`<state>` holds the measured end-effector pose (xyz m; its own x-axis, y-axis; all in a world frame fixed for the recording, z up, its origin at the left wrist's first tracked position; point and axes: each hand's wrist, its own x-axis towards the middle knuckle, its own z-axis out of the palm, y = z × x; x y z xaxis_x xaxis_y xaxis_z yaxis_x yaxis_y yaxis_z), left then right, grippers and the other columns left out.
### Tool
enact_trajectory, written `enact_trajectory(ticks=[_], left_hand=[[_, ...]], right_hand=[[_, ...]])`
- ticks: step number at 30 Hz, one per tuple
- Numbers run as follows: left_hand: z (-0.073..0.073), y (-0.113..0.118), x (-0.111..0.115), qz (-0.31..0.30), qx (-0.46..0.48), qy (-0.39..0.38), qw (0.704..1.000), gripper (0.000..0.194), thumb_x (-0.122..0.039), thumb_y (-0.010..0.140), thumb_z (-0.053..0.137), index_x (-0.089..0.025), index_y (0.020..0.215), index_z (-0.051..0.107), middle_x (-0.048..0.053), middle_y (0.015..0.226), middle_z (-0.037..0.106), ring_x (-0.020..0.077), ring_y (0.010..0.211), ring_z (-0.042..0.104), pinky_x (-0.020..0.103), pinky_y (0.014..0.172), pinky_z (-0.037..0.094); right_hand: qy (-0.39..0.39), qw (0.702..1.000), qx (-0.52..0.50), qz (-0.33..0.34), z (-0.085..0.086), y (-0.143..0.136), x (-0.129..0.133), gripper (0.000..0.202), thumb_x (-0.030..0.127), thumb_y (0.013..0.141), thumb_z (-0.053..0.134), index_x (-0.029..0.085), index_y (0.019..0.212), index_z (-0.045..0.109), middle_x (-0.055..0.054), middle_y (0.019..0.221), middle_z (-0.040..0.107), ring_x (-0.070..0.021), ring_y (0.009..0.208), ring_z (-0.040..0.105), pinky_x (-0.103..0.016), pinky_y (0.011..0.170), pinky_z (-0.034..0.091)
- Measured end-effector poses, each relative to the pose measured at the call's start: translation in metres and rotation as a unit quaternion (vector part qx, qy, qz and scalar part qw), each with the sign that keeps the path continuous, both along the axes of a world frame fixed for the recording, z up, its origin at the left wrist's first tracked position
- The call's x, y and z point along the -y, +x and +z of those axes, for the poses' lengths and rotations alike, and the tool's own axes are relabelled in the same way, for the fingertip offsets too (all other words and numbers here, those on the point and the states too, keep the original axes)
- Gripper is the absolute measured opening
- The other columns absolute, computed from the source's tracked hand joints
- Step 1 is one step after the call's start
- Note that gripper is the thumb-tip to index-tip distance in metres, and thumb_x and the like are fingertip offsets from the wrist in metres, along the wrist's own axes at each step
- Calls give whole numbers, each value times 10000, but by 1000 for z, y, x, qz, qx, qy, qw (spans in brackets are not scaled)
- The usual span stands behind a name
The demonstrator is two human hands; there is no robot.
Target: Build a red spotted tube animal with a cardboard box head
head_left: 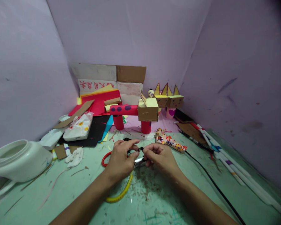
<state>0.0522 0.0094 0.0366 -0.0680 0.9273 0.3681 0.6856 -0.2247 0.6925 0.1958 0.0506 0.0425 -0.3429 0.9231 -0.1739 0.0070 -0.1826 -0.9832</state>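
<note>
My left hand (123,157) and my right hand (160,156) meet near the middle of the green table (89,193), fingertips pinched on a small black piece (140,149) between them. Its exact shape is too small to tell. Beneath my hands lie red-handled scissors (105,158), partly hidden, and a curved yellow measuring tape (121,196). Just behind stands a craft animal with a red spotted tube body (125,109), red cup legs (146,127) and a cardboard box head (148,113).
A white pot (35,161) is at the left, near a white tissue pack (79,126). A floral-wrapped glue gun (170,140) with a black cable (208,176) lies right, before long white rods (239,165). Cardboard cat figures (175,102) stand behind.
</note>
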Motion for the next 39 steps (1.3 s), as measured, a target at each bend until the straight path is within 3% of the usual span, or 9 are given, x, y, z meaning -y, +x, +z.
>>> enact_trajectory(ticks=[5, 7, 15, 20, 25, 30, 35, 39], left_hand=[[0, 0, 0, -12, -13, -15, 1000, 149, -130, 741, 554, -222, 772, 667, -36, 649, 681, 158, 667, 620, 540, 997, 279], [4, -1, 2, -22, -41, 0, 999, 153, -139, 762, 530, -214, 677, 632, -45, 656, 669, 145, 672, 607, 532, 1011, 250], [19, -8, 10, -63, -213, 68, 973, 155, -163, 805, 486, -201, 781, 635, 2, 688, 610, 178, 735, 547, 513, 953, 273], [21, -13, 11, -101, -249, 97, 958, 196, -108, 784, 461, -191, 708, 622, 12, 641, 542, 178, 713, 488, 453, 879, 337], [20, -14, 8, -144, -212, 131, 958, 178, -105, 774, 458, -171, 702, 607, 36, 660, 536, 189, 722, 465, 370, 727, 375], [16, -11, 3, -119, -37, 85, 989, 165, -120, 761, 512, -170, 623, 589, 8, 597, 543, 154, 651, 498, 304, 638, 382], [14, -7, 0, -67, 70, 13, 995, 138, -120, 729, 554, -167, 610, 606, -18, 573, 534, 112, 551, 481, 249, 526, 355], [7, -1, 1, -69, 9, 65, 995, 199, -88, 722, 548, -166, 543, 587, -24, 518, 490, 110, 546, 468, 258, 546, 343]], right_hand=[[15, 1000, 1, -13, 1, 0, -1, 117, 264, 574, 615, 153, 567, 579, 43, 421, 546, -79, 319, 480, -185, 331, 382], [25, 1000, 10, -16, 1, 1, -1, 124, 271, 586, 616, 156, 571, 573, 45, 405, 534, -80, 310, 468, -188, 325, 375], [83, 996, 42, 6, -10, 3, -2, 139, 293, 657, 604, 159, 623, 584, 42, 405, 515, -83, 336, 446, -193, 352, 363], [138, 988, 69, 32, -16, 2, -3, 139, 289, 674, 586, 161, 621, 587, 40, 429, 498, -84, 367, 413, -201, 371, 321], [191, 969, 81, 131, -18, 0, 1, 158, 248, 673, 576, 156, 546, 559, 51, 464, 439, -65, 438, 364, -196, 421, 268], [125, 973, 39, 192, -11, 1, 9, 151, 256, 668, 588, 158, 557, 561, 48, 462, 468, -63, 428, 385, -190, 419, 302], [86, 990, -9, 112, -6, 0, 8, 173, 321, 640, 639, 165, 598, 576, 36, 462, 521, -85, 383, 472, -204, 399, 370], [109, 994, -16, 13, -6, -3, 6, 203, 355, 647, 641, 170, 607, 566, 37, 442, 519, -92, 364, 479, -203, 375, 368]])
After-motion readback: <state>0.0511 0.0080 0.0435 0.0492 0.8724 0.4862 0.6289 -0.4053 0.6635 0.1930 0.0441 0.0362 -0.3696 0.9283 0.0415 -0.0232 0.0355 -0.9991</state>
